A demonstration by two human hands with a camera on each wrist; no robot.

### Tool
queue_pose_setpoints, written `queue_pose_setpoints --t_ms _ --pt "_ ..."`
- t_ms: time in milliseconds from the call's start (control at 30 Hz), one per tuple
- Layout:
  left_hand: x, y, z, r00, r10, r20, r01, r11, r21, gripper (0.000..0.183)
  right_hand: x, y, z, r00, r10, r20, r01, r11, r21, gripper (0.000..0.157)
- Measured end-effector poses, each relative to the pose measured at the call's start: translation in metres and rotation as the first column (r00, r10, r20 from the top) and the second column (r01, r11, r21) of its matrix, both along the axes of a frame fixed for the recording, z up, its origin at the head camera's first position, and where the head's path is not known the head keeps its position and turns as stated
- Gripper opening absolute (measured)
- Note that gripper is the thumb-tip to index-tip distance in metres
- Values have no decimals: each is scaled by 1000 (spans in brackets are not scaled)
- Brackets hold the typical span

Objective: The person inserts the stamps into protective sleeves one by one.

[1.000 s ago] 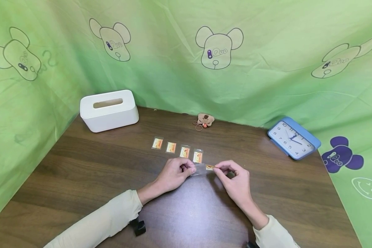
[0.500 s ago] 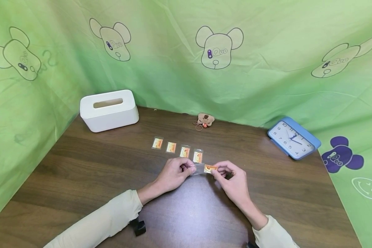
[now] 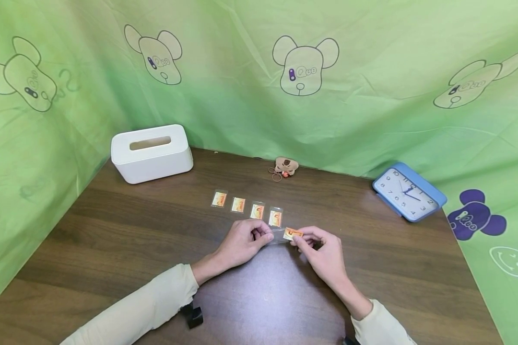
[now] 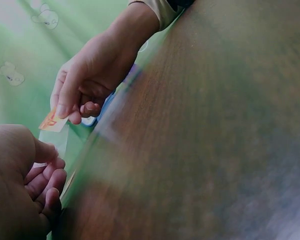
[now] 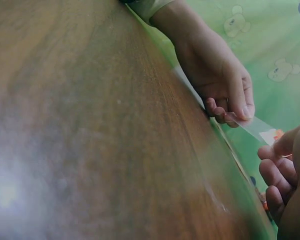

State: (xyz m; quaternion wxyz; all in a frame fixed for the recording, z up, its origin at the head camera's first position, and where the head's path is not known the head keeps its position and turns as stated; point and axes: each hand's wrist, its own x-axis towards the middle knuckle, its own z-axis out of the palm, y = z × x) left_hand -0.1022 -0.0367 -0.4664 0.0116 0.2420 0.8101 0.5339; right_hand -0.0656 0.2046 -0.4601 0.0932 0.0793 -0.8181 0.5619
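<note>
Between thumb and fingers my left hand (image 3: 247, 241) pinches one end of a small clear plastic sleeve (image 3: 277, 236). My right hand (image 3: 325, 251) pinches a small orange and yellow card (image 3: 292, 234) at the sleeve's other end. In the left wrist view the card (image 4: 52, 121) overlaps the edge of the clear sleeve (image 4: 59, 140); how far it is inside cannot be told. The right wrist view shows the sleeve (image 5: 252, 127) stretched between both hands, the card mostly behind my right fingers. Just beyond my hands, several similar sleeved cards (image 3: 238, 205) lie in a row on the table.
A white tissue box (image 3: 153, 158) stands at the back left of the wooden table (image 3: 155, 215). A brown plush keychain (image 3: 286, 166) lies by the rear edge, and a blue clock (image 3: 410, 192) at the right. A green printed curtain (image 3: 241, 96) surrounds the table.
My right hand has moved slightly left and tilted the card, so more of its printed face shows and it covers the sleeve's right end. My left hand has stayed in place.
</note>
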Motion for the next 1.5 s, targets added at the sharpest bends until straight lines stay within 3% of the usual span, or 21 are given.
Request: queue_pose_setpoints --t_ms 267,633,800,967,1200,1500 --pt "1 1 5 999 15 31 -14 999 -31 7 0 0 -1 1000 12 23 -12 1000 11 8" --pt "2 1 6 999 20 41 -17 998 -54 9 1 2 0 996 84 37 -86 995 51 8" --pt "1 0 3 1000 6 3 -6 999 -38 9 1 2 0 994 99 36 -102 993 63 9" --pt "0 -1 -1 999 -10 -44 9 1000 -13 10 0 2 0 996 71 46 -75 994 81 11" --pt "1 -1 4 1000 -9 11 10 999 -36 10 -1 3 -1 998 45 54 -50 994 100 12" --pt "1 0 4 1000 -8 8 9 999 -48 10 1 1 0 996 51 66 -56 996 72 9"
